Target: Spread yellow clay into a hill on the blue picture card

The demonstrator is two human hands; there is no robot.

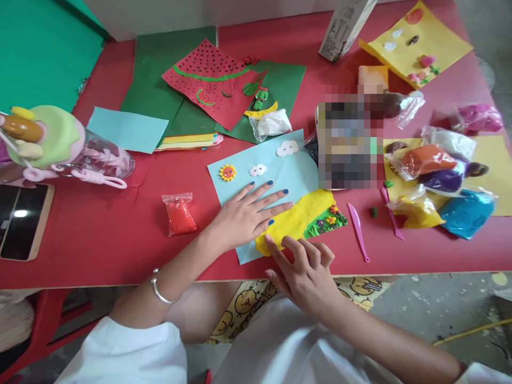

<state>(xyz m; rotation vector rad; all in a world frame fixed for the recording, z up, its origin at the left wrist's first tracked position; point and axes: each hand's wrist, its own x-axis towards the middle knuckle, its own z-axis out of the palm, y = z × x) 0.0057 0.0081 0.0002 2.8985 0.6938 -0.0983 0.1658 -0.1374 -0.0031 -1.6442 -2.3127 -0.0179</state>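
Observation:
A light blue sheet of paper (276,160) lies at the table's front edge, with a clay sun (228,172) and two white clouds (258,169) on it. Across its lower right spreads yellow clay (304,213), bordered by green clay grass with small flowers (328,221). My left hand (250,213) rests flat on the sheet, fingers spread, its thumb beside the yellow clay. With its index finger stretched out, my right hand (306,269) touches the yellow clay's lower left edge; the other fingers are curled loosely and hold nothing.
A bag of red clay (180,214) sits left of the sheet. To the right lie pink clay knives (358,232) and several bags of coloured clay (428,161). A phone (26,221) and a drink bottle (106,154) are at far left. Behind is red watermelon artwork (214,80).

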